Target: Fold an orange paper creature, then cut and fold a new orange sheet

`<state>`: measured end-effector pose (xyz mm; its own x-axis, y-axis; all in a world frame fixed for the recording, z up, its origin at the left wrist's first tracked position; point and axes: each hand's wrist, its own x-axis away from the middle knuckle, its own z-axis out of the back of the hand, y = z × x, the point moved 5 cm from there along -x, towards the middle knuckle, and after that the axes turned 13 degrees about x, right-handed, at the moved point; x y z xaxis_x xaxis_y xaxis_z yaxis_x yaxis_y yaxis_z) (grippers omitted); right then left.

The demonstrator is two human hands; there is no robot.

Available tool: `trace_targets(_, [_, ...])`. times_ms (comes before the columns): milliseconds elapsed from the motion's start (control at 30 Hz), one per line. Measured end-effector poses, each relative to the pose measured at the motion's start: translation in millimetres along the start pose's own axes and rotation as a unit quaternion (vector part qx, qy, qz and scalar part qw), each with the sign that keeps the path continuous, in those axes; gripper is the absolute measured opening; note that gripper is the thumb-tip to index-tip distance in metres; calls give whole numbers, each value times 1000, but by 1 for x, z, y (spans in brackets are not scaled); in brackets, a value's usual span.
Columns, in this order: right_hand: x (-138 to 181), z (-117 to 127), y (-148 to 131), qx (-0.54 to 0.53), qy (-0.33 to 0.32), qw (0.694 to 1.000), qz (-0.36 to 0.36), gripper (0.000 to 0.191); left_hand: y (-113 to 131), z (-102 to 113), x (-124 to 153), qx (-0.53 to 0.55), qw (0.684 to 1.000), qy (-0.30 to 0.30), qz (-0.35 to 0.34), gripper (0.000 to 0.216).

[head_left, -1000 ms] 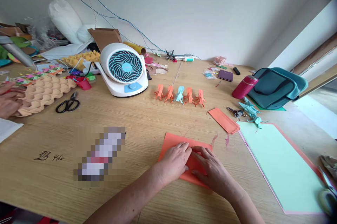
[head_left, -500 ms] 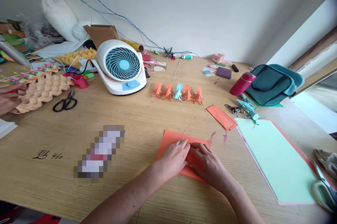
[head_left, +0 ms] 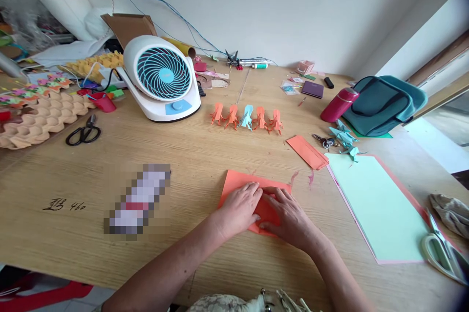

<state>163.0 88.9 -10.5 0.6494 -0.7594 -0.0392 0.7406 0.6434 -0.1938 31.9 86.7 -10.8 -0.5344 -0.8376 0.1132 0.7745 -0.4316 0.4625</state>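
Observation:
An orange sheet of paper lies on the wooden table in front of me. My left hand rests flat on its left part with fingers stretched out. My right hand presses flat on its right part, fingers spread, the fingertips of both hands meeting near the sheet's middle. A folded orange strip lies farther right. Behind the sheet stands a row of small folded paper figures, orange with one light blue.
A white and blue desk fan stands at the back left, black scissors beside it. A stack of mint and pink sheets lies right, with large scissors, a red bottle and a teal bag.
The view has shifted down and nearer. Both hands stay pressed on the orange sheet, sliding slightly. Another person's hand at the far left edge is gone from view.

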Motion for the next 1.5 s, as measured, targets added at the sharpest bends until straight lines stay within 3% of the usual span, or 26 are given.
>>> trace_targets(100, [0, 1, -1, -6, 1, 1000, 5, 62, -1, -1, 1, 3, 1000, -1, -3, 66])
trace_targets(233, [0, 3, 2, -22, 22, 999, 26, 48, -3, -4, 0, -16, 1000, 23, -14, 54])
trace_targets(433, [0, 3, 13, -73, 15, 996, 45, 56, -8, -2, -2, -3, 999, 27, -34, 42])
trace_targets(1067, [4, 7, 16, -98, -60, 991, 62, 68, -22, 15, 3, 85, 993, -67, -48, 73])
trace_targets(1333, [5, 6, 14, -93, -21, 994, 61, 60, -26, 14, 5, 93, 994, -41, -46, 61])
trace_targets(1500, [7, 5, 9, -64, -27, 997, 43, 55, -30, 10, 6, 97, 993, -40, -54, 64])
